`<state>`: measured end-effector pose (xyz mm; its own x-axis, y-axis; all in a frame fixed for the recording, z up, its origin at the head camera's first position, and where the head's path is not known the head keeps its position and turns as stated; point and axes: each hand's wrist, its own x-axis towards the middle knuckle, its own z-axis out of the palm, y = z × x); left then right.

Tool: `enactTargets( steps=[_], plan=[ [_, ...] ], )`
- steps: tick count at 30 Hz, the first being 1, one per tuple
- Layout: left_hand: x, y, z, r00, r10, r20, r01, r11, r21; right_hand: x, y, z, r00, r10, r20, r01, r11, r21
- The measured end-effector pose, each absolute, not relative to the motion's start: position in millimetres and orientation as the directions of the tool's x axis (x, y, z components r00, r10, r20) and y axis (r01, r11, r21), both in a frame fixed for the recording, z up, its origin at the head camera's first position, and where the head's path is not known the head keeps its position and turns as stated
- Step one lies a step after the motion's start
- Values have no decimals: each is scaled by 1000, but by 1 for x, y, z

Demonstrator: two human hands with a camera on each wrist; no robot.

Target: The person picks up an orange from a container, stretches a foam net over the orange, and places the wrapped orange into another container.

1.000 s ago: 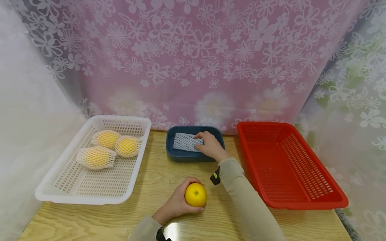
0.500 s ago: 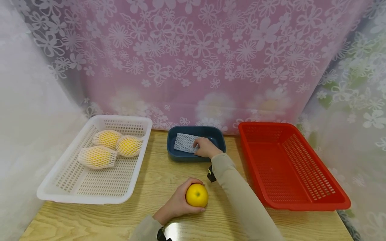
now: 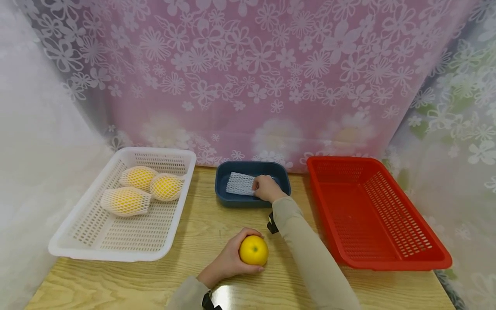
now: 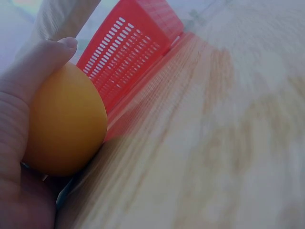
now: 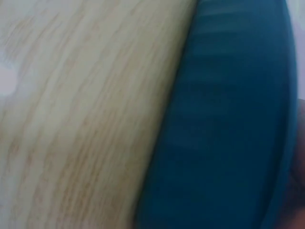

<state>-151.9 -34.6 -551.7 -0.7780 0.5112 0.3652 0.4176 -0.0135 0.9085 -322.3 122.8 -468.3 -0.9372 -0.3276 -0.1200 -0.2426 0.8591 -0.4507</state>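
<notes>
In the head view my left hand (image 3: 231,255) grips a round yellow orange (image 3: 253,250) low over the wooden table, its stem end facing up. The left wrist view has the thumb over the top of the orange (image 4: 66,121), close to the tabletop. My right hand (image 3: 268,188) reaches into a dark blue basin (image 3: 252,201) and pinches the right end of a white foam net sleeve (image 3: 239,184). Seen from the right wrist, the basin's outer wall (image 5: 219,124) hides the fingertips and the net.
At the left stands a white slotted basket (image 3: 128,245) with 3 yellow fruits in foam nets (image 3: 125,201). A red slotted basket (image 3: 348,206) stands at the right. Behind them hangs a pink floral curtain (image 3: 248,86).
My right hand has lowered into the basin, and its fingers have closed on the net sleeve. The net has shifted slightly to the right. The left hand keeps its hold on the orange.
</notes>
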Motion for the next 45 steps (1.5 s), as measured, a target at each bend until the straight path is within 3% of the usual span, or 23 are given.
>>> enactTargets(
  steps=[14, 21, 28, 36, 45],
  plan=[
    [-151, -34, -550, -786, 521, 332, 380, -16, 925, -315, 132, -432, -960, -277, -46, -215, 831, -513],
    [-151, -34, -551, -776, 519, 358, 401, -31, 915, -307, 142, -404, -960, -274, 61, -261, 786, -560],
    [-151, -34, -551, -780, 525, 340, 384, -27, 923, -277, 144, -370, -977, -177, 118, -210, 720, -661],
    [-148, -33, -542, -759, 513, 401, 437, -54, 898, -233, 142, -342, -964, -128, 232, -260, 637, -726],
    [-148, -34, -544, -761, 506, 405, 436, -63, 898, -186, 145, -346, -941, -109, 320, -329, 511, -794]
  ],
)
